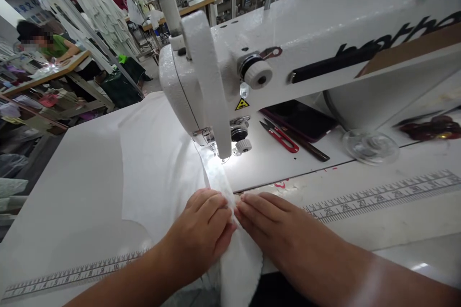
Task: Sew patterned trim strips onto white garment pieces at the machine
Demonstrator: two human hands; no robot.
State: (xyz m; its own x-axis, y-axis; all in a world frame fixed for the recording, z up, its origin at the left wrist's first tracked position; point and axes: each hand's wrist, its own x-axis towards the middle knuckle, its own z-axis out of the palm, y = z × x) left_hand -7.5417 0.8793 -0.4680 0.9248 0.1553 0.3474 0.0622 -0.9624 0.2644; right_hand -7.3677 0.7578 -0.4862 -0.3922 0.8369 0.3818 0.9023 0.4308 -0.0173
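White fabric [158,153] spreads over the table to the left of a white sewing machine [223,72]. A folded edge of it runs up under the lit needle area. My left hand [207,225] is closed on this fabric, fingers curled, just in front of the machine. My right hand [268,220] pinches the fabric's right edge beside it, fingertips close to the left hand. Below both hands a strip of the cloth hangs toward me over the table's front edge. The needle tip is lost in the glare.
Red-handled thread snips [283,138], a dark slim tool [311,149] and a dark phone [300,117] lie under the machine arm. A clear plastic disc [370,146] sits to their right. Measuring tape [378,196] runs along the front edge. A co-worker [54,48] sits at the far left.
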